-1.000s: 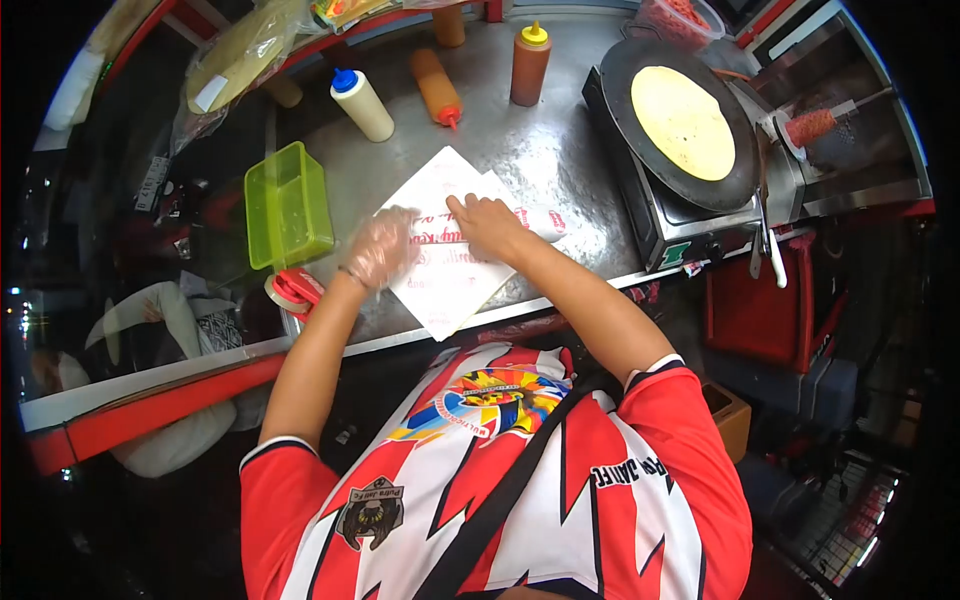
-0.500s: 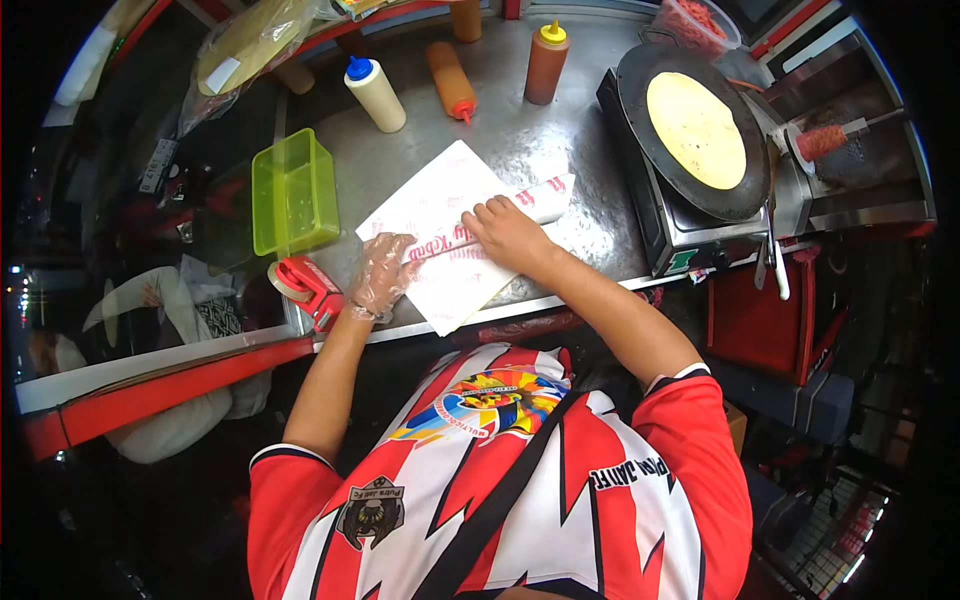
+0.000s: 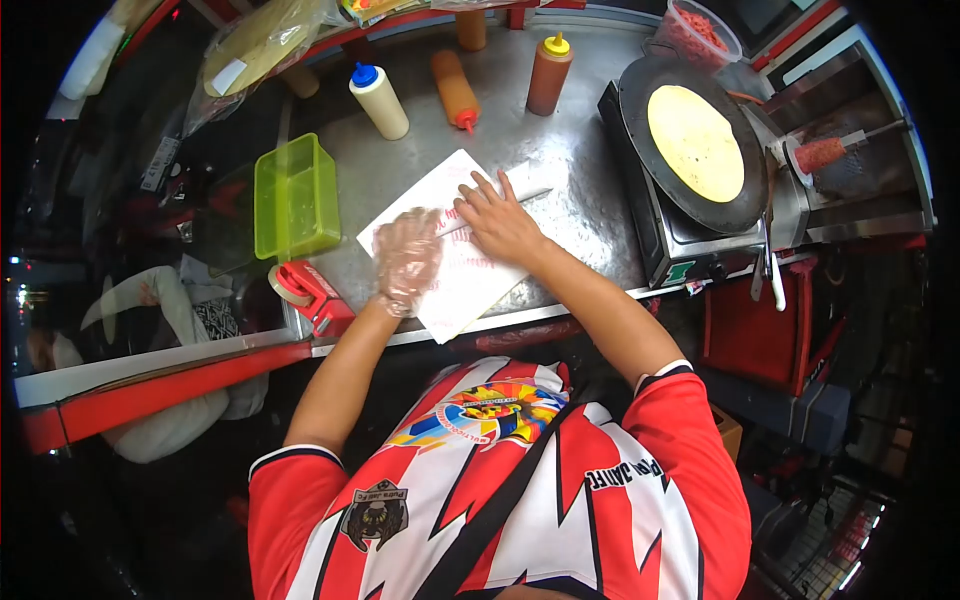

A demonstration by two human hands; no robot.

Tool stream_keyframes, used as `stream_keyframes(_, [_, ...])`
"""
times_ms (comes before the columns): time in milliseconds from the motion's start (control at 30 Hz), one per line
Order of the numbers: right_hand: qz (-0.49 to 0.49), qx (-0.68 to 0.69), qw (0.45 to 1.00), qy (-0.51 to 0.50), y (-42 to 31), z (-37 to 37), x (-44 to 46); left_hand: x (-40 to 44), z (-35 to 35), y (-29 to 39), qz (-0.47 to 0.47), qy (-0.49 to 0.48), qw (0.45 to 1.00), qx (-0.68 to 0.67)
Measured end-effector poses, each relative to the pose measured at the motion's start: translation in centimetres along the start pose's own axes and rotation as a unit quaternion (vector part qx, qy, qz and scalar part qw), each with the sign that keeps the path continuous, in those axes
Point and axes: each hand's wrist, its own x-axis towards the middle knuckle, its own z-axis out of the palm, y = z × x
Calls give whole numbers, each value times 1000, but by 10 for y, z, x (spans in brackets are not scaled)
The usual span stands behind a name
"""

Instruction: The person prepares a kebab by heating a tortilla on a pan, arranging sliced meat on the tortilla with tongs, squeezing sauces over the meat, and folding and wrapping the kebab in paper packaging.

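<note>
Lying under both hands (image 3: pixel 497 222) — right spread, left (image 3: pixel 408 255) unclear from blur — is printed paper (image 3: pixel 465 297).

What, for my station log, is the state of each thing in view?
Paper, spread out
Wrap, rolled up
Left hand, gloved, blurred
Right hand, bare, on the wrap
Flatbread, flat, unfolded
Pan, uncovered
Blue-capped bottle, upright
Yellow-capped bottle, upright
Red-capped bottle, nozzle toward person
Green container, open
Tape dispenser, loaded

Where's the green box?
In the head view, the green box is on the left of the metal counter, just beyond the red tape dispenser and left of the white paper.
</note>
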Motion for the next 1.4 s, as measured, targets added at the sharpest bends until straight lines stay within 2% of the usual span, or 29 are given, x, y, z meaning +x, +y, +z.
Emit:
stream_keyframes(67, [15, -4, 1000, 26, -2, -6, 1, 7, 19, 17, 41, -20, 998, 40])
stream_keyframes(167, [64, 3, 997, 41, -10, -17, -15, 54, 18, 31, -43, -236, 970, 30])
stream_keyframes(333, [104, 75, 992, 5, -19, -37, -53, 94, 19, 15, -49, -333, 940, -62])
stream_keyframes(367, [125, 134, 983, 32, -19, -43, -59, 97, 11, 15, -59, -359, 928, -80])
stream_keyframes(400, [184, 233, 953, 58, -18, -44, -62, 92, 7, 13, -81, -371, 908, -176])
stream_keyframes(467, [293, 426, 851, 96, -18, -44, -67, 67, 0, 6, -125, -383, 841, -361])
stream_keyframes(500, [328, 478, 806, 119, -17, -46, -66, 42, 22, 0, -188, -398, 713, -546])
stream_keyframes(533, [337, 565, 744, 116, -16, -52, -67, 29, 5, 15, -242, -397, 672, -576])
stream_keyframes(600, [345, 718, 596, 97, -13, -61, -65, 8, -31, 47, -294, -351, 555, -694])
stream_keyframes(633, [307, 751, 578, 88, -10, -51, -65, 2, -51, 68, -316, -314, 522, -727])
stream_keyframes(667, [295, 751, 584, 90, -10, -52, -66, -2, -67, 89, -337, -274, 486, -759])
stream_keyframes(733, [275, 749, 596, 90, -17, -63, -68, -16, -74, 114, -346, -217, 475, -780])
stream_keyframes(767, [275, 756, 588, 91, -21, -67, -68, -23, -74, 121, -352, -188, 509, -762])
stream_keyframes(800, [270, 738, 611, 89, -25, -71, -69, -29, -75, 128, -356, -158, 543, -744])
stream_keyframes(867, [259, 702, 657, 88, -37, -78, -69, -42, -74, 142, -378, -101, 662, -640])
stream_keyframes(933, [212, 721, 655, 81, -51, -76, -66, -55, -87, 145, -400, -73, 676, -614])
stream_keyframes(1000, [168, 780, 598, 69, -61, -69, -54, -68, -105, 136, -395, -32, 639, -659])
stream_keyframes(1033, [176, 822, 540, 40, -65, -66, -46, -74, -115, 128, -384, -19, 617, -687])
stream_keyframes(1067, [159, 787, 596, 3, -74, -59, -32, -78, -124, 119, -371, -10, 594, -714])
stream_keyframes(1133, [130, 705, 694, -67, -101, -29, -2, -85, -150, 101, -335, -5, 597, -729])
stream_keyframes(1167, [49, 626, 776, -62, -118, -8, 11, -89, -160, 93, -329, -8, 593, -735])
stream_keyframes(1200, [-85, 602, 791, -70, -127, 46, 33, -91, -170, 86, -323, -13, 587, -742])
stream_keyframes(1300, [-36, 376, 924, -63, -202, 50, 85, -99, -196, 63, -291, -26, 584, -758])
stream_keyframes(1333, [0, 429, 891, -149, -216, 65, 100, -106, -198, 54, -289, -34, 582, -759])
stream_keyframes(1400, [107, 536, 831, -102, -247, 131, 108, -115, -206, 43, -297, -4, 572, -765])
